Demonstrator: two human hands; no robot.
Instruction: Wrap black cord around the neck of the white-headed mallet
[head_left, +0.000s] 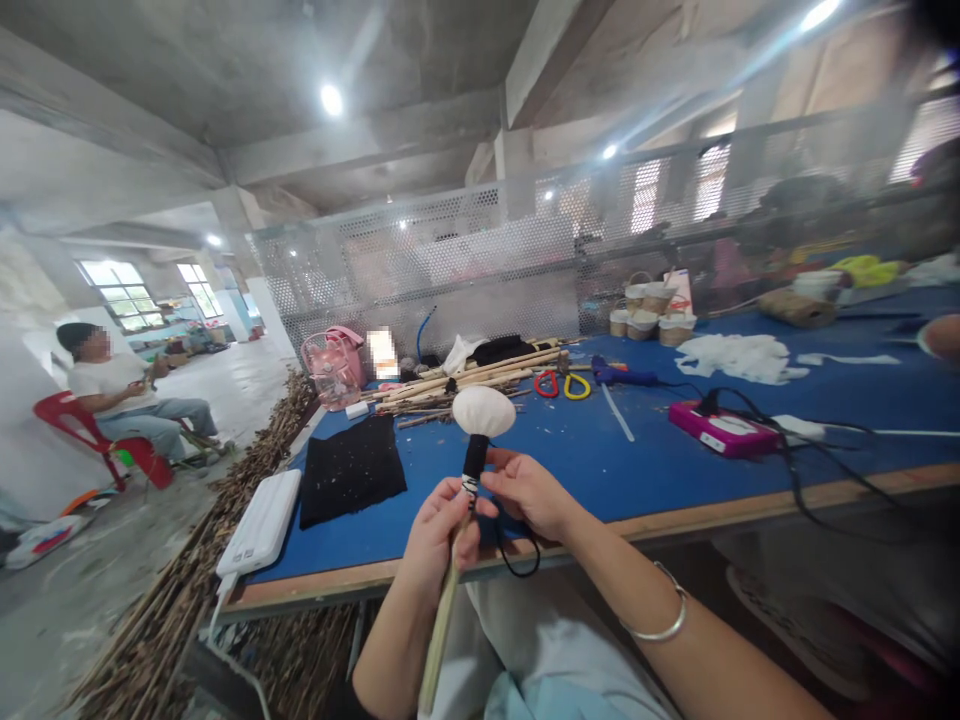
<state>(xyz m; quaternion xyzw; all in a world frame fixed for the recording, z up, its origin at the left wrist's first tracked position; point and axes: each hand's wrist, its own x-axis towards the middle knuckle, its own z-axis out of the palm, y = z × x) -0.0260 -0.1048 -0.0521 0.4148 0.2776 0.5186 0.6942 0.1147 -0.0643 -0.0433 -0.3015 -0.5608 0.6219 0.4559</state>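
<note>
A padded mallet (484, 410) with a round white head and a long wooden handle (441, 630) is held upright at the front edge of the table. Below the head its neck is wrapped in black (475, 455), with a black-and-white patterned band under that. My left hand (442, 520) is closed around the handle just below the wrapping. With fingers pinched at the band, my right hand (534, 492) holds a black cord (534, 565) whose loop hangs beneath. How the fingertips grip the cord is partly hidden.
On the blue table (450, 530) lie a black cloth (352, 470), a white power bank (259, 525), scissors (562, 385), sticks (457, 385), a blue glue gun (626, 373) and a purple box (724, 430) with cables. A person (127, 390) sits at the left.
</note>
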